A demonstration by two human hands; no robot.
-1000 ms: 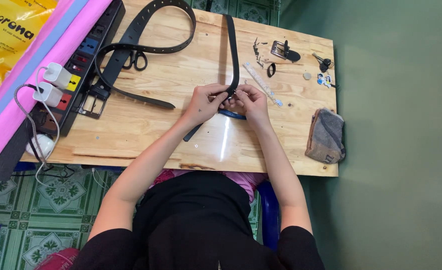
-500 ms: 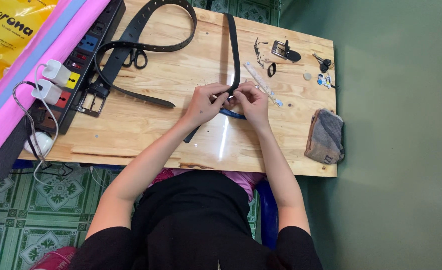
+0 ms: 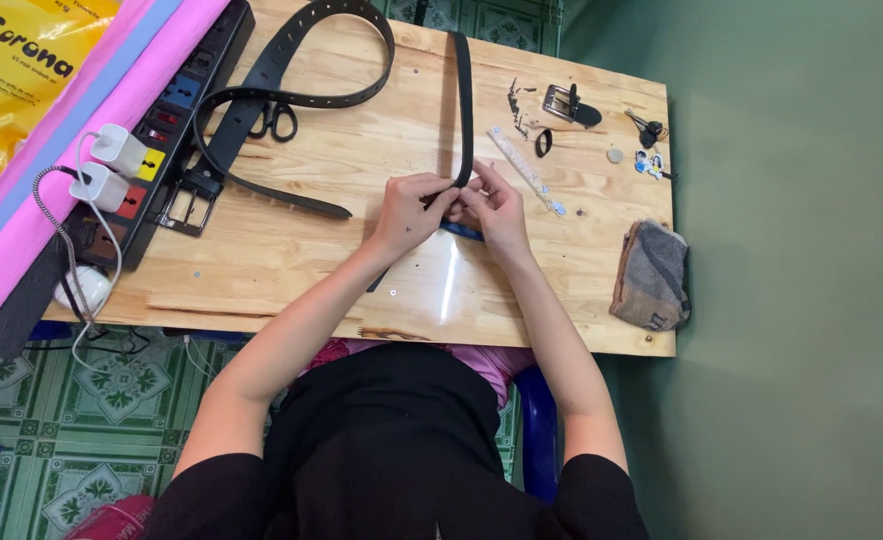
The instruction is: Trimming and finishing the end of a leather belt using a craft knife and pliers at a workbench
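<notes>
Little has shifted in the last second: both hands stay together at the bench [image 3: 292, 260] middle. The left hand [image 3: 409, 208] and right hand [image 3: 495, 207] pinch the near end of the long black leather strap [image 3: 463, 100], which runs away across the pale wood. Holding close to the strap's end should keep it steady. A crinkled yellow plastic package [image 3: 22, 70] sits far left, beside pink and blue rolls [image 3: 82, 110].

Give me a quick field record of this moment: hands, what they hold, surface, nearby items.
left hand: grip pinching the narrow black leather strap
right hand: pinching the same strap end
surface: pale wooden table
nearby: second black leather belt with metal buckle; black scissors; grey folded cloth
</notes>
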